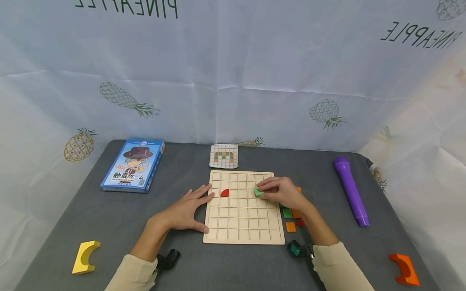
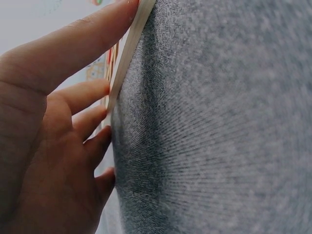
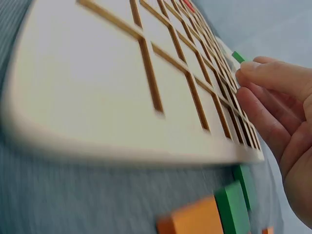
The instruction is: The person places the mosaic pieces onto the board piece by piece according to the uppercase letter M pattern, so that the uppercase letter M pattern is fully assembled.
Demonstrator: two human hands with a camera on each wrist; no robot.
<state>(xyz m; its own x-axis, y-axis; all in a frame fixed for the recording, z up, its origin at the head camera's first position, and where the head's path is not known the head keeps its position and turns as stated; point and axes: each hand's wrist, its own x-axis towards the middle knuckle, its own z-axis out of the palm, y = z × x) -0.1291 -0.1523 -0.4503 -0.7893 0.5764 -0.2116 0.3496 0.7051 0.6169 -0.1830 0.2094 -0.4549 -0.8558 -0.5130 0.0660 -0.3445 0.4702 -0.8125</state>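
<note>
A pale wooden grid board (image 1: pixel 243 218) lies flat in the middle of the table. My left hand (image 1: pixel 185 212) rests at its left edge, fingers spread and thumb on the near corner; the left wrist view shows the thumb (image 2: pixel 87 39) against the board's rim. Over the upper right cells, my right hand (image 1: pixel 282 194) pinches a green tile (image 1: pixel 258 191) between thumb and fingers. The right wrist view also shows the green tile (image 3: pixel 238 57) at the fingertips. A red quarter-round tile (image 1: pixel 225 193) sits in a cell at the upper left of the grid.
Beside the board's right edge lie loose tiles, including an orange tile (image 1: pixel 290 227) and a green one (image 1: pixel 287 213). A pattern card (image 1: pixel 223 163) lies behind the board. Further out are a blue game box (image 1: pixel 132 165), purple microphone (image 1: pixel 351 192), yellow arch block (image 1: pixel 83 257) and orange arch block (image 1: pixel 405 269).
</note>
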